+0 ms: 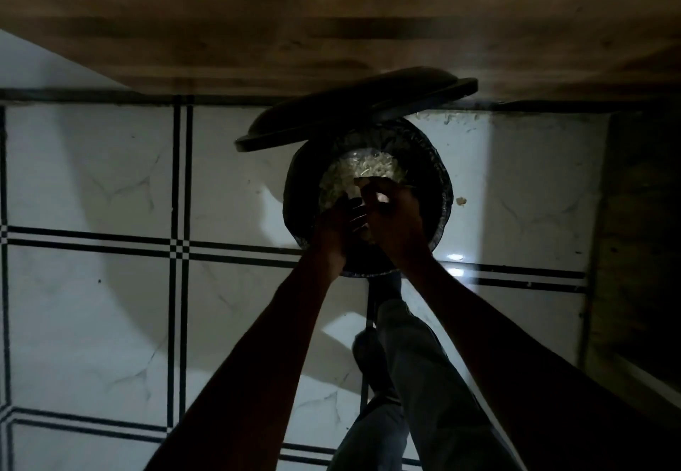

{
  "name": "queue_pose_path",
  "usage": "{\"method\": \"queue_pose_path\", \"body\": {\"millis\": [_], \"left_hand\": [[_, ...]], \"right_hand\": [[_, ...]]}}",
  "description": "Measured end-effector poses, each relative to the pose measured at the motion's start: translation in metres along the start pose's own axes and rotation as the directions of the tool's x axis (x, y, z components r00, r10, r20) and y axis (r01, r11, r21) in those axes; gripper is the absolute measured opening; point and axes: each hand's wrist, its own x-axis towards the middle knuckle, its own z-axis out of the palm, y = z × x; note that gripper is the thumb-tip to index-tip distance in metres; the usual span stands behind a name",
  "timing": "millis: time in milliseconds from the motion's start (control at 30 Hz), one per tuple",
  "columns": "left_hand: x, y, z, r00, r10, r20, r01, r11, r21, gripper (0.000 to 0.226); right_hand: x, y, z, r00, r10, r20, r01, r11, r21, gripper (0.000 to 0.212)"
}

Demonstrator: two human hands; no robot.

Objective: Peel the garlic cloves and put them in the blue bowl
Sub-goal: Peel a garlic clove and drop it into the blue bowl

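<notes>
Already both hands meet over the open bin (440, 190): right hand (396, 219) pinching pale peel (356, 187), left hand (337, 227) grip unclear. Loose scraps could miss the rim, joining one bit (461, 200) on the floor (110, 175).

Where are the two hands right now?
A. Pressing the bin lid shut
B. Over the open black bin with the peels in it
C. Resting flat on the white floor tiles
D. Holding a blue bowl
B: both the left hand and the right hand are together above the open black bin, whose lid is tipped up, with pale peels inside.
</notes>
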Motion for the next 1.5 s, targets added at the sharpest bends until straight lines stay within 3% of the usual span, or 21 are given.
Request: {"method": "queue_pose_path", "body": {"millis": [67,100,133,200,300,333,400,467,533,700,833,1033,1200,1367,1500], "left_hand": [[-0.006,0.009,0.011,0.998,0.069,-0.011,-0.069,0.997,0.044,0.047],[-0.005,0.01,0.014,0.991,0.121,-0.05,-0.119,0.991,0.054,0.047],[-0.007,0.009,0.013,0.991,0.125,-0.056,-0.13,0.988,-0.078,0.051],[-0.008,0.009,0.011,0.991,0.133,-0.013,-0.133,0.976,-0.173,0.056],[-0.01,0.017,0.019,0.996,0.059,-0.06,-0.066,0.99,-0.127,0.033],[-0.013,0.02,0.025,0.998,0.06,-0.033,-0.064,0.989,-0.13,0.029],[-0.032,0.034,0.04,0.997,0.066,0.031,-0.064,0.997,-0.053,0.029],[-0.056,0.047,0.054,0.99,0.079,0.115,-0.086,0.994,0.061,0.034],[-0.082,0.057,0.071,0.98,0.078,0.184,-0.109,0.98,0.168,0.037],[-0.193,0.082,0.12,0.934,0.205,0.292,-0.314,0.861,0.401,0.032],[-0.292,0.097,0.17,0.833,0.308,0.46,-0.526,0.698,0.486,0.015],[-0.458,0.066,0.276,0.56,0.297,0.773,-0.808,0.402,0.431,0.012],[-0.577,-0.027,0.37,0.362,0.132,0.923,-0.918,0.226,0.327,0.012],[-0.664,-0.139,0.44,0.197,-0.065,0.978,-0.969,0.138,0.205,0.015],[-0.711,-0.228,0.473,0.105,-0.221,0.97,-0.984,0.117,0.133,0.007]], "right_hand": [[-0.001,0.001,0.0,0.974,0.021,0.225,0.007,0.992,-0.123,0.034],[0.001,0.001,-0.004,0.976,0.031,0.215,0.011,0.981,-0.192,0.042],[0.004,0.001,-0.009,0.989,0.039,0.142,-0.008,0.978,-0.207,0.047],[0.008,-0.001,-0.015,0.999,-0.015,0.045,0.024,0.98,-0.2,0.051],[0.006,-0.001,-0.021,0.951,-0.096,0.294,0.176,0.95,-0.259,0.043],[0.003,0.0,-0.029,0.945,-0.12,0.305,0.216,0.928,-0.303,0.036],[-0.006,0.001,-0.051,0.987,-0.055,0.153,0.09,0.968,-0.235,0.034],[-0.023,-0.009,-0.074,1.0,0.008,-0.013,-0.008,0.999,-0.047,0.042],[-0.048,-0.025,-0.105,0.995,0.062,-0.072,-0.06,0.998,0.027,0.047],[-0.132,-0.065,-0.197,0.957,0.015,-0.288,0.001,0.998,0.057,0.047],[-0.238,-0.11,-0.284,0.901,-0.037,-0.433,0.039,0.999,-0.005,0.052],[-0.465,-0.126,-0.399,0.724,-0.143,-0.675,0.13,0.989,-0.071,0.044],[-0.63,-0.081,-0.458,0.496,0.017,-0.868,0.077,0.995,0.063,0.044],[-0.751,-0.017,-0.484,0.224,0.168,-0.96,0.037,0.983,0.18,0.042],[-0.822,0.039,-0.492,0.082,0.264,-0.961,0.016,0.964,0.266,0.04]]}}
